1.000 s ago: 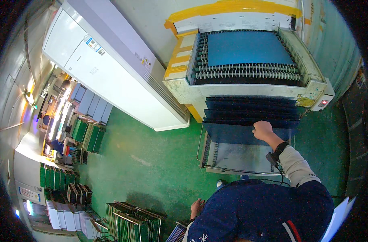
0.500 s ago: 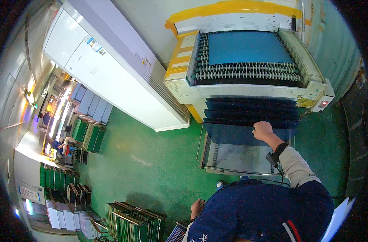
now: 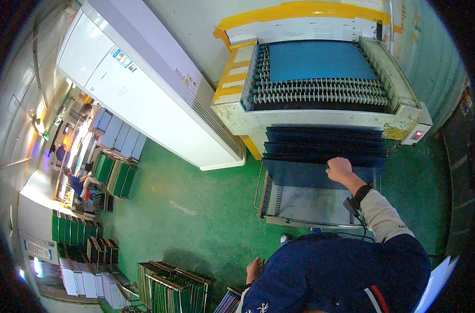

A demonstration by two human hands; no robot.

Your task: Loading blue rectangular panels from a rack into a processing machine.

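My right hand (image 3: pixel 339 170) is closed in a fist at the upper edge of the front dark blue panel (image 3: pixel 294 175). Whether the fingers pinch that edge is hidden. Behind this panel several more dark panels (image 3: pixel 323 134) stand in a row, leaning in a wire-sided rack (image 3: pixel 310 206) in front of me. Low beside my body hangs my left hand (image 3: pixel 254 270), fingers loosely bent and apart, with nothing visible in it. Beyond the rack, a light blue panel (image 3: pixel 321 61) lies flat on the rollers (image 3: pixel 321 96) of a conveyor machine (image 3: pixel 321 118).
A tall white cabinet-like unit (image 3: pixel 159 88) stands left of the machine. Racks of green-edged boards (image 3: pixel 169 287) stand at the lower left on the green floor (image 3: pixel 180 203). Farther left, a person (image 3: pixel 80 182) sits by a lit bench. A dark ribbed surface (image 3: pixel 459 172) borders the right side.
My hands and the rack have stayed in place. The near edge of the light blue panel lies slightly farther back on the rollers. The distant person has shifted posture.
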